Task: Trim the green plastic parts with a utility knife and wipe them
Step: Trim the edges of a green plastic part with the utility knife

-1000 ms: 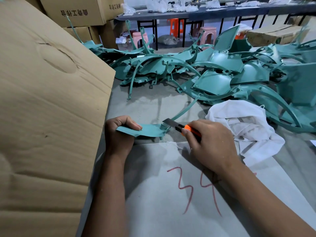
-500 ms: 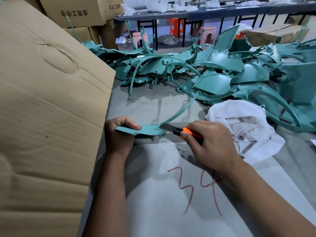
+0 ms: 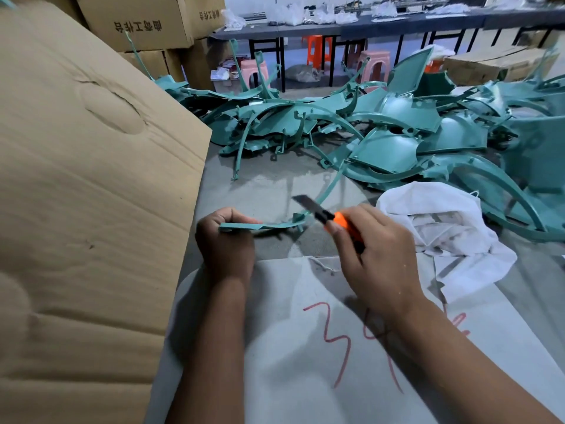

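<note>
Green plastic, thin and flat at the near end, makes up the one part [image 3: 260, 225] in work: the left hand [image 3: 224, 240] clasps its near end with fingers curled round it, holding it edge-on just above the grey table [image 3: 269, 185]. From that flat end a narrow curved arm sweeps up and away toward the heap, with a small peg pointing down near the bend. The right hand [image 3: 377, 255] grips one utility knife [image 3: 327, 217], orange-bodied with a dark blade extended; the blade tip sits just above and beside the bend of the part, and whether it touches cannot be told. One white cloth [image 3: 443, 228] lies crumpled just right of the knife hand. Behind it, a pile of green parts [image 3: 382, 133], too tangled to count, spreads across the far table. One pale sheet [image 3: 305, 377] with red marks lies under both forearms. One large cardboard flap [image 3: 91, 194] fills the left side, and two pink stools [image 3: 374, 64] and one orange stool [image 3: 318, 48] stand on the floor beyond.
</note>
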`<state>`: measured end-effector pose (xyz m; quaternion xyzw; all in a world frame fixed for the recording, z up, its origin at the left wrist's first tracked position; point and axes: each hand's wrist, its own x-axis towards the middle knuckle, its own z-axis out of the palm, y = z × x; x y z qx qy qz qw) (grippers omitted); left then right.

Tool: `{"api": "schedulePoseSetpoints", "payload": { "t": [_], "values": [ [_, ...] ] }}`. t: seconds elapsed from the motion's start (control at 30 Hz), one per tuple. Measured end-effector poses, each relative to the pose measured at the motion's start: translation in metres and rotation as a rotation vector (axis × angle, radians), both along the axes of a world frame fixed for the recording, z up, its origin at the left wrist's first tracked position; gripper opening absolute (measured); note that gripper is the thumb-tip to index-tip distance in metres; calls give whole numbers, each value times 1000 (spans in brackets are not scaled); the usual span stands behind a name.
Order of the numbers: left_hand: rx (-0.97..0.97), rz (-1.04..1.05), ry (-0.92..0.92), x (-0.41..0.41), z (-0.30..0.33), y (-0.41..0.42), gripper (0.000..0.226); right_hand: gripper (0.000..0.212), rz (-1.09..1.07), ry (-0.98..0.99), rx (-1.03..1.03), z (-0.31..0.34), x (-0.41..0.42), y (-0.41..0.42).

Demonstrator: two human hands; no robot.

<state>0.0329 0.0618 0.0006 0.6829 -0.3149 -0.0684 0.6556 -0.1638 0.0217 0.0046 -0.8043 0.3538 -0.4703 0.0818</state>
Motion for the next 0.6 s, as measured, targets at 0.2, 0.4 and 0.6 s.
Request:
{"api": "schedulePoseSetpoints", "payload": {
  "t": [0.2,0.4,0.6],
  "values": [
    [-14,255,29,-47,5,-10,44,26,-27,-8,105,-3,5,8],
    [62,288,75,-49,3,-13,25,29,46,115,149,-2,13,14],
    [25,263,13,-52,-1,-16,33,32,-150,138,196,-4,8,0]
  ]
}}
